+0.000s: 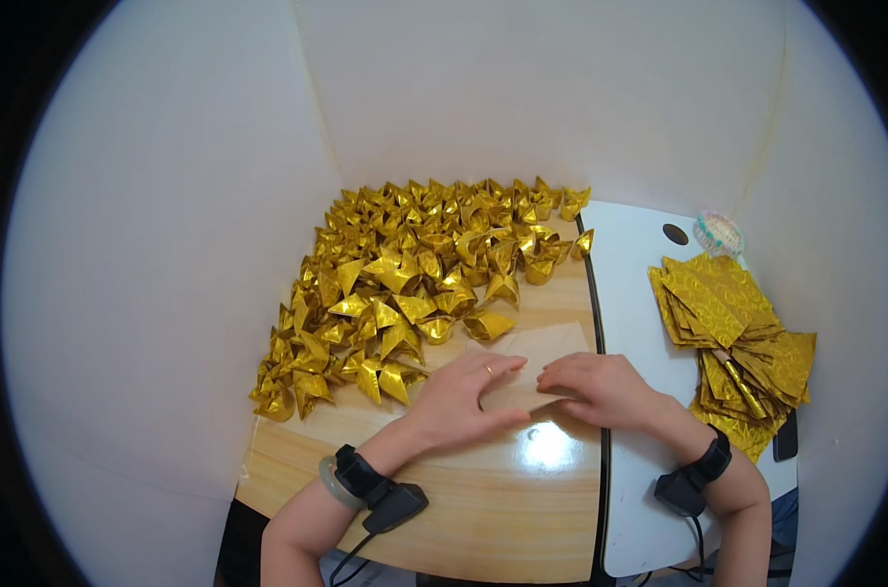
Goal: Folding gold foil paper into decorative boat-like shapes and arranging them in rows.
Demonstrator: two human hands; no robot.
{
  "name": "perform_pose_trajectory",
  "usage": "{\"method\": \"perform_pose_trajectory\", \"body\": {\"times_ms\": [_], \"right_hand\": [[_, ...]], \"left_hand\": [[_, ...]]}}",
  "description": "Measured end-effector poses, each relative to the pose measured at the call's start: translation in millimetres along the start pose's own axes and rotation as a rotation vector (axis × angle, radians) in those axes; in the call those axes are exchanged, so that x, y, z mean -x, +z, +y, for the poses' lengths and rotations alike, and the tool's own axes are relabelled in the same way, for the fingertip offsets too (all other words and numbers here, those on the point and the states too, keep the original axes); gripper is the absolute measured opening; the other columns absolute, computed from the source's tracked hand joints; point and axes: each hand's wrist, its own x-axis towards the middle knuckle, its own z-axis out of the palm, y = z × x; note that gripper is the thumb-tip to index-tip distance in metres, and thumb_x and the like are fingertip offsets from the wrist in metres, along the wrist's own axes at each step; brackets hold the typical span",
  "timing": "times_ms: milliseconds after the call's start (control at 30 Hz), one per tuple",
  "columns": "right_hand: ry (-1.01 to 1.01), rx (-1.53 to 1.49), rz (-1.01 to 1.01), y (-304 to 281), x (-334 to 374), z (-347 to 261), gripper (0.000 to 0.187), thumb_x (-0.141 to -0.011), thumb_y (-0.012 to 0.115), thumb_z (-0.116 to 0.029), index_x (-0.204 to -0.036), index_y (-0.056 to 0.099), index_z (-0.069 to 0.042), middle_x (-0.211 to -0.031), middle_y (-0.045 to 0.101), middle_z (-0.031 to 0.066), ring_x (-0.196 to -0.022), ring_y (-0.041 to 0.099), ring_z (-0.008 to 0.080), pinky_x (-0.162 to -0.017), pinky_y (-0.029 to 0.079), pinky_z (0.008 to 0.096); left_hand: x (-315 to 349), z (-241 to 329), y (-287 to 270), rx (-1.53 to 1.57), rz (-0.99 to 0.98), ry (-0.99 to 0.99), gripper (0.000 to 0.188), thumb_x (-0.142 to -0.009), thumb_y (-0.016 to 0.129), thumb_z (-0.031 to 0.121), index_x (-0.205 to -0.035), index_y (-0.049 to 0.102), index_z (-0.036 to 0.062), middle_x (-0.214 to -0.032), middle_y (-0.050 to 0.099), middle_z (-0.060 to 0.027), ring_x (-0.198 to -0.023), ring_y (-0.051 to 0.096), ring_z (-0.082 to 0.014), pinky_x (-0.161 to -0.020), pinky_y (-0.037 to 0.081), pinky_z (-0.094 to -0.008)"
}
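A sheet of paper [551, 340], its pale tan side showing, lies on the wooden tabletop between my hands, its near part bent up in a fold. My left hand [460, 396] curves around the left side of this fold, with thumb and forefinger spaced apart on the paper. From the right, my right hand [605, 389] grips the folded edge between its bent fingers and thumb. Just beyond and left of my left hand stand many folded gold foil paper ingots [395, 274], crowded together with pointed tips up.
The wooden tabletop [444, 509] meets a white table [639, 293] along a dark seam. On the white one lie a fanned stack of gold foil sheets [723, 303], a small patterned round object [720, 233] and a dark, phone-like object [785, 436]. Pale walls [561, 98] enclose the tables.
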Motion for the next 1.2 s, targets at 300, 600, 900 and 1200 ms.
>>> {"method": "perform_pose_trajectory", "body": {"times_ms": [300,600,900,1200], "right_hand": [[0.258,-0.394,-0.321,-34,-5,3,0.03,-0.081,0.062,-0.019,-0.108,0.061,-0.007,-0.091,0.067,0.0108,-0.08,0.065,0.0246,-0.071,0.05,0.031],[0.394,-0.361,-0.009,-9,-2,13,0.058,-0.079,0.069,-0.021,-0.128,0.042,-0.005,-0.108,0.06,0.0164,-0.095,0.061,0.0288,-0.082,0.048,0.0324],[0.338,-0.393,0.234,3,-3,29,0.075,-0.073,0.074,-0.014,-0.135,0.033,-0.007,-0.126,0.04,0.0163,-0.111,0.046,0.0273,-0.087,0.044,0.0335],[0.274,-0.335,0.258,14,-6,24,0.067,-0.074,0.07,-0.011,-0.132,0.035,-0.006,-0.125,0.038,0.0168,-0.103,0.051,0.0301,-0.083,0.047,0.0334]], "left_hand": [[6,9,-4,-0.158,-0.152,0.157,0.059,-0.071,0.071,0.038,-0.121,0.053,0.0131,-0.105,0.061,-0.0078,-0.101,0.055,-0.0263,-0.082,0.047,-0.0367],[10,-17,20,-0.015,0.135,-0.247,0.059,-0.079,0.066,0.018,-0.131,0.04,0.0104,-0.087,0.06,-0.0107,-0.069,0.062,-0.0257,-0.061,0.049,-0.033],[6,-18,17,-0.04,0.196,-0.367,0.063,-0.077,0.064,0.01,-0.132,0.033,0.0107,-0.073,0.056,-0.0075,-0.063,0.058,-0.024,-0.057,0.046,-0.0334],[2,8,0,-0.365,0.142,-0.027,0.051,-0.067,0.063,0.001,-0.116,0.053,0.0101,-0.121,0.042,-0.0121,-0.113,0.043,-0.0322,-0.089,0.043,-0.0384]]}}
